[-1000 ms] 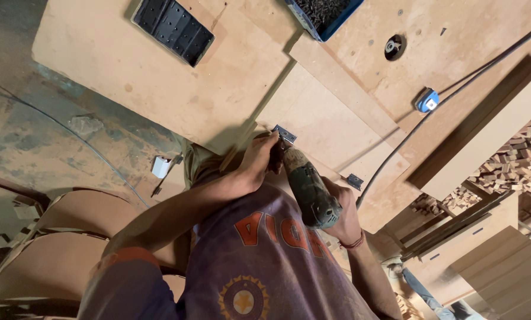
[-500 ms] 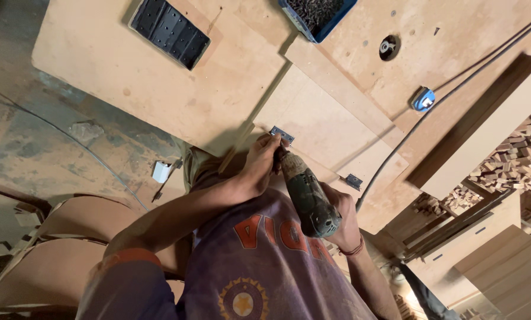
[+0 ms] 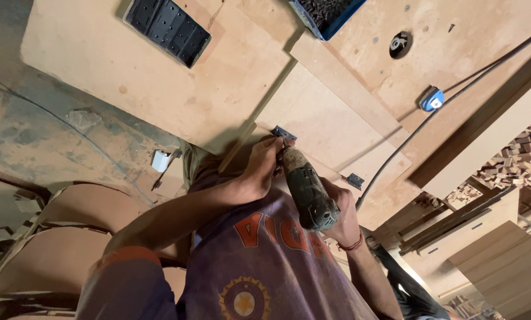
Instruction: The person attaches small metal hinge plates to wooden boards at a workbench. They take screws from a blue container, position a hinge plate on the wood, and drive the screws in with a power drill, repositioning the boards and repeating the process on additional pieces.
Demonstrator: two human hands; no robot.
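**Fingers at the hinge, drill on the panel**

Fingers [image 3: 269, 155] of the left hand [image 3: 259, 172] curl together, tips pinched at the nose of the drill [image 3: 305, 191], just below the small metal hinge [image 3: 284, 134]. Right hand [image 3: 339, 216] wraps the drill's rear body, fingers closed round it; tool tilted, nose aimed at the hinge. The hinge sits on the edge of a pale wooden panel [image 3: 324, 124] lying on the counter [image 3: 129, 77]. Second hinge [image 3: 355, 181] right of the first, on the same panel edge. Black perforated plate [image 3: 169, 28] well up-left of the hinge. Blue tray of screws [image 3: 326, 13] above it at the top edge. Black cable [image 3: 431, 115] runs off to the right past a blue object [image 3: 432, 99]. Stacked boards [image 3: 502, 261] far lower right.
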